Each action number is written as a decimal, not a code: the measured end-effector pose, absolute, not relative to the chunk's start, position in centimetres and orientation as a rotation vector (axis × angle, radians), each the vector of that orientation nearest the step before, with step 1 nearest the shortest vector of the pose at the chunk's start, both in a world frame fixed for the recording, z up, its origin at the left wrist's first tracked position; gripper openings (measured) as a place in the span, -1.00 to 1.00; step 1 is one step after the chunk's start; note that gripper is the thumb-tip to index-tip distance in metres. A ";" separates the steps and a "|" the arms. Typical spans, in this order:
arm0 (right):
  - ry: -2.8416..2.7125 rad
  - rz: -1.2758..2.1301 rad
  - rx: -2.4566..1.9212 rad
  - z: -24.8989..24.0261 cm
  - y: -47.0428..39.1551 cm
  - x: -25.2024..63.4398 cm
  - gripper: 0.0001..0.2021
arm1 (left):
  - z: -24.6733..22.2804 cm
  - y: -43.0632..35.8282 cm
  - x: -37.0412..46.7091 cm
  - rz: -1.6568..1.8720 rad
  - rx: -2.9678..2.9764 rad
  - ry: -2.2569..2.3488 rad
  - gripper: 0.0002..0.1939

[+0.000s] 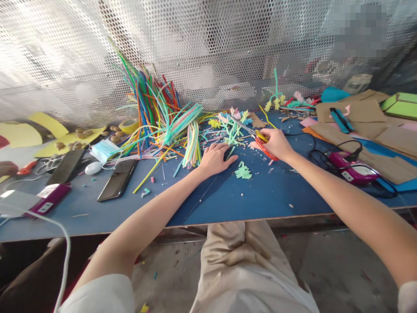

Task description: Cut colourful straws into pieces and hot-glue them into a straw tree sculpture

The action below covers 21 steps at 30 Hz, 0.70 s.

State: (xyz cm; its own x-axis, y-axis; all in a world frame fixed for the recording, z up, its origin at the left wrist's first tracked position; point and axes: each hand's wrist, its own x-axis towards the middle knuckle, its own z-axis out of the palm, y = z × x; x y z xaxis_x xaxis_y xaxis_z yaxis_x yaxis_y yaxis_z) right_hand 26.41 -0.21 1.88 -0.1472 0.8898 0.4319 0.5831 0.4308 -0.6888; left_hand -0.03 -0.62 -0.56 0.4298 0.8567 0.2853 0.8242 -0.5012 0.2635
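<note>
On the head view, the scissors point(257, 135) have a red-orange loop and a yellow one, plus slim grey metal blades pointing away and to the left, tips over a messy heap of fuzzy mint, pink, yellow and blue craft pieces point(235, 127). Can't tell how far apart the blades are. The handles sit right in my right hand point(276, 142), fingers curled closed around them, blades sticking out past the fingertips. My left hand point(215, 161) is palm down on the blue table point(224, 204), pretty much open, thumb spread off to the side. There's a pale green strip point(231, 152) by its index finger and thumb, but I can't tell if it's pinned. The scissors are to the right of that hand, well clear of its fingers. A small pile of short mint cuttings point(243, 171) lies between my forearms, just below the scissors, and a fat bundle of colorful fuzzy stems point(193, 134) rests just beyond my left hand.
</note>
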 end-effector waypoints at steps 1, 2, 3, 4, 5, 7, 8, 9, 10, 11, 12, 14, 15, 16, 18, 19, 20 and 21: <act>-1.841 0.460 -1.254 1.9 -0.2 26.4 -0.57 | -0.5 -0.6 0.0 0.615 2.575 1.536 -0.39; -1.836 0.461 -1.252 1.9 -0.3 26.4 -0.57 | -0.5 -0.6 0.0 0.647 2.568 1.547 -0.39; -1.828 0.465 -1.252 1.8 -0.3 26.3 -0.57 | -0.4 -0.5 0.0 0.688 2.560 1.556 -0.39; -1.816 0.475 -1.252 1.8 -0.3 26.3 -0.58 | -0.4 -0.5 0.0 0.740 2.549 1.559 -0.39; -1.799 0.490 -1.250 1.8 -0.3 26.3 -0.58 | -0.3 -0.4 0.0 0.804 2.532 1.556 -0.39; -1.756 0.547 -1.229 1.8 -0.2 26.3 -0.58 | -0.1 -0.2 0.0 0.965 2.466 1.508 -0.40; -1.727 0.587 -1.213 1.8 -0.1 26.2 -0.58 | -0.1 -0.1 0.0 1.046 2.411 1.452 -0.41; -1.695 0.638 -1.199 1.8 -0.1 26.2 -0.57 | 0.0 -0.1 0.0 1.110 2.339 1.376 -0.42; -1.660 0.697 -1.192 1.7 0.0 26.1 -0.57 | 0.0 0.0 0.1 1.154 2.241 1.292 -0.44; -1.621 0.765 -1.195 1.6 0.1 26.0 -0.57 | 0.0 0.0 0.3 1.178 2.116 1.211 -0.45; -1.581 0.839 -1.207 1.6 0.1 25.9 -0.57 | -0.1 -0.1 0.5 1.189 1.974 1.140 -0.46; -1.525 0.977 -1.249 1.4 0.2 25.7 -0.55 | -0.3 -0.2 0.9 1.216 1.673 1.043 -0.49; -1.525 1.014 -1.268 1.4 0.1 25.7 -0.55 | -0.5 -0.2 1.1 1.243 1.540 1.009 -0.51; -1.549 1.003 -1.284 1.5 0.1 25.8 -0.54 | -0.6 -0.2 1.2 1.275 1.426 0.978 -0.54; -1.669 0.798 -1.340 2.0 -0.1 26.3 -0.54 | -0.9 -0.1 1.3 1.334 1.259 0.918 -0.59; -1.739 0.619 -1.386 2.5 -0.1 26.7 -0.55 | -0.9 0.0 1.3 1.360 1.197 0.893 -0.61; -1.800 0.410 -1.456 2.9 -0.2 27.2 -0.56 | -1.0 0.1 1.3 1.385 1.143 0.872 -0.62; -1.836 0.217 -1.547 3.4 -0.1 27.9 -0.58 | -0.9 0.2 1.2 1.410 1.098 0.858 -0.64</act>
